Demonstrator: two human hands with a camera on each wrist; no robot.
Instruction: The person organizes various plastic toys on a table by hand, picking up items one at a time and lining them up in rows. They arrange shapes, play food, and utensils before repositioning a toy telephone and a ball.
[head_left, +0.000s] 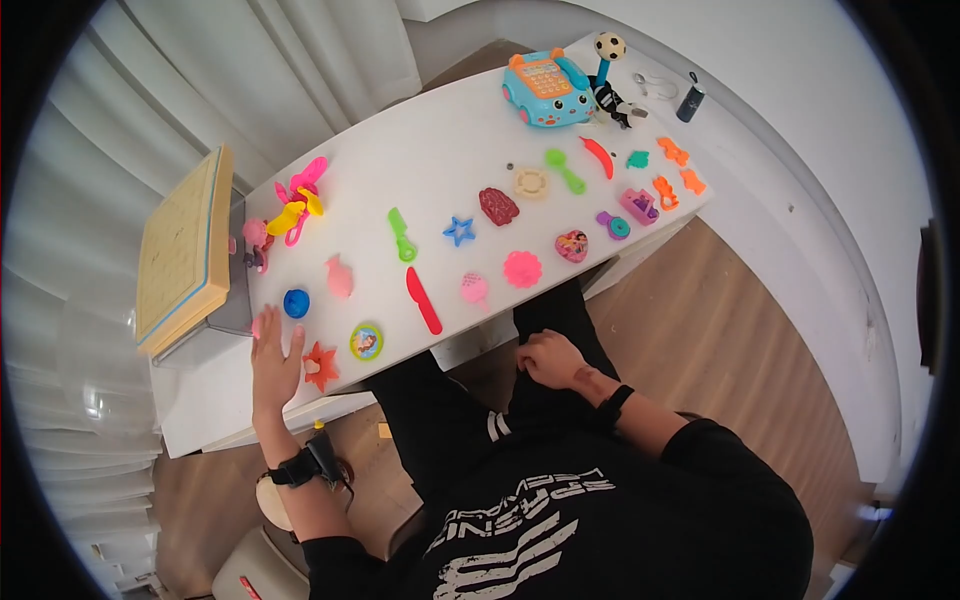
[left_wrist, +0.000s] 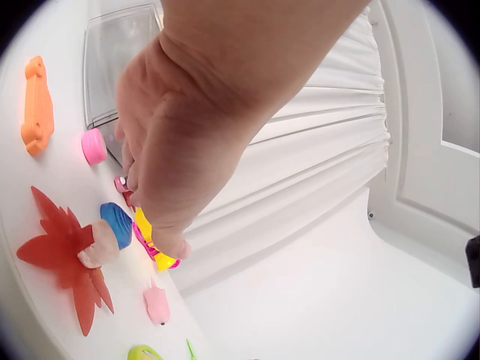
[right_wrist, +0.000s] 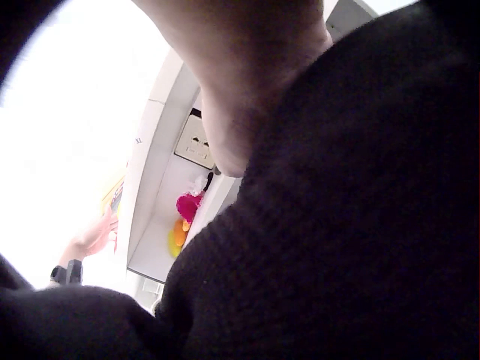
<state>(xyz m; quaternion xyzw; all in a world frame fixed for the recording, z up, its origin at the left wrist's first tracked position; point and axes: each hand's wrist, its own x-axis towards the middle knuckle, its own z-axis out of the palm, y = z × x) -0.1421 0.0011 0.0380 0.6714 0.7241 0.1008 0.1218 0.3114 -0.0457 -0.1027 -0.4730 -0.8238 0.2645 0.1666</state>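
My left hand [head_left: 273, 358] lies flat on the white table [head_left: 440, 140] near its front left corner, fingers straight and holding nothing. In the left wrist view the left hand [left_wrist: 161, 157] has its thumb touching a red-orange leaf-shaped mould [left_wrist: 60, 251]. This leaf mould [head_left: 320, 366] lies just right of the hand. A blue disc [head_left: 296, 303] sits beyond the fingertips, and a small pink cylinder [left_wrist: 94, 146] lies beside them. My right hand [head_left: 548, 358] rests on my dark-clothed lap below the table edge, fingers loosely curled and empty.
Several plastic toys are spread across the table: a red knife [head_left: 423, 300], a pink fish [head_left: 339, 276], a round picture badge [head_left: 366, 341], a blue toy phone [head_left: 548, 88]. A wooden-lidded clear box [head_left: 185, 250] stands at the left edge. White curtains hang beyond it.
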